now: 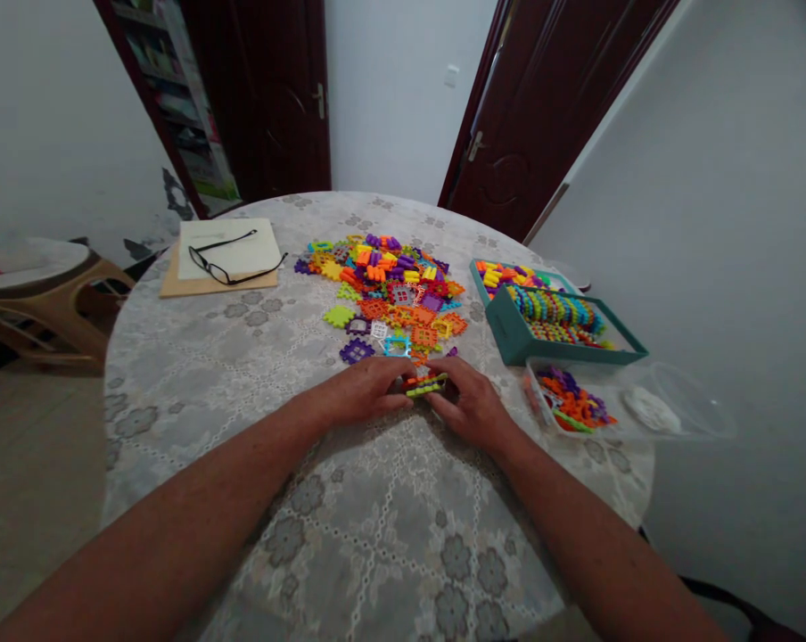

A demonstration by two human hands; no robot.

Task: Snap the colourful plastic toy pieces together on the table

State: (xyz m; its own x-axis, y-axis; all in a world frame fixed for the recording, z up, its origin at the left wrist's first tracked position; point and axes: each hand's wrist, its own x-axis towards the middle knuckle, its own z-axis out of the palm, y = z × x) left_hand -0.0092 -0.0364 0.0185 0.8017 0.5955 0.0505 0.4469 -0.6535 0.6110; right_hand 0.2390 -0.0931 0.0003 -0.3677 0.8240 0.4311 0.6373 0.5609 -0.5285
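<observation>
- Lime-green plastic piece [428, 387], seen nearly edge-on with an orange bit [413, 382] just beside it, is between the hands, on the near side of the pile [423, 316].
- Left hand [366, 390] pinches one end, thumb and forefinger nearly closed on it; right hand [475, 407] pinches the other likewise.
- Light fingertip pressure at the ends should steady it best; a hard squeeze could make it slip.
- Working low over the patterned tablecloth [403, 508] would soften a drop.
- Green box [508, 335] and clear tub [540, 412] stand to the right, apart from both hands.
</observation>
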